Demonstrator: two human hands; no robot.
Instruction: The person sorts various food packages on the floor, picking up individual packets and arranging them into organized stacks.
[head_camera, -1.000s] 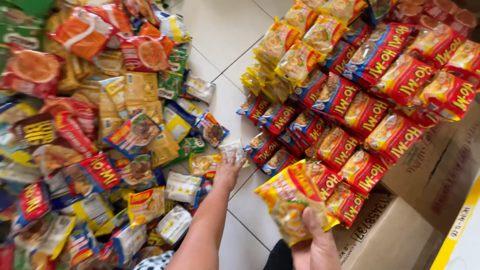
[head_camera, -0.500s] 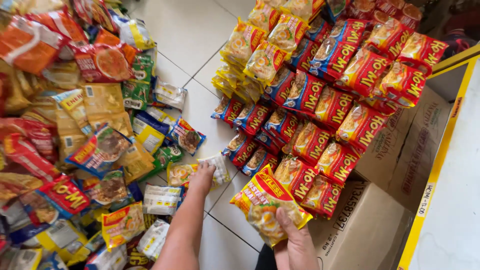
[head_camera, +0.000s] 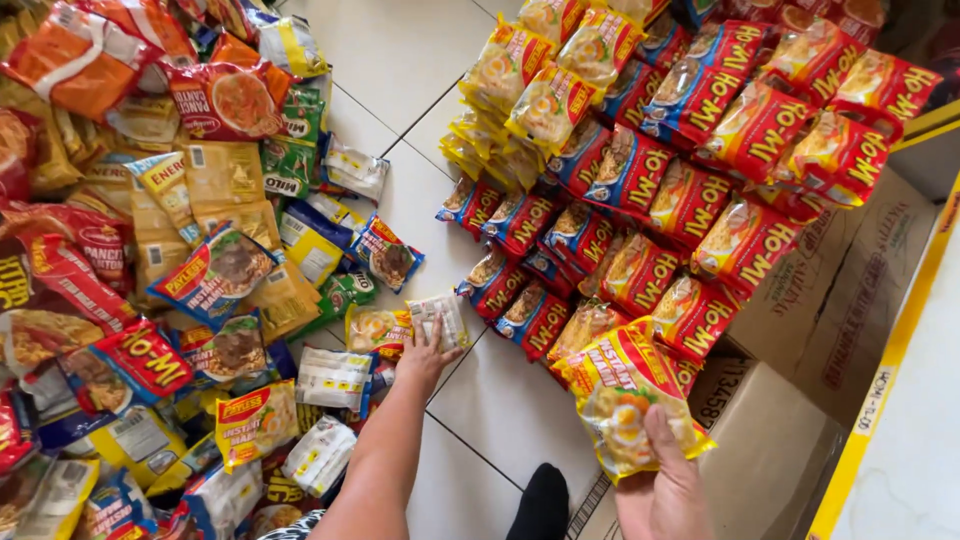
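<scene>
Here: pale tiled floor (head_camera: 400, 60), dark grout lines. Loose mixed packets (head_camera: 190, 280) heaped along its left edge; red noodle packs (head_camera: 700, 130) in overlapping rows at right, against cardboard boxes (head_camera: 780, 440).

Left hand (head_camera: 425, 352): fingers spread, touching a clear white packet (head_camera: 440, 318) on the floor by the heap, long axis near upright.

Right hand (head_camera: 665, 480): pinching a yellow packet (head_camera: 625, 395), tilted, top toward the rows.

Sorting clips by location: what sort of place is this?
Probably a small shop's stockroom or a home goods-sorting spot: neat rows of instant noodle packets on a white tiled floor, a loose heap of mixed sachets, and cardboard cartons.
</scene>
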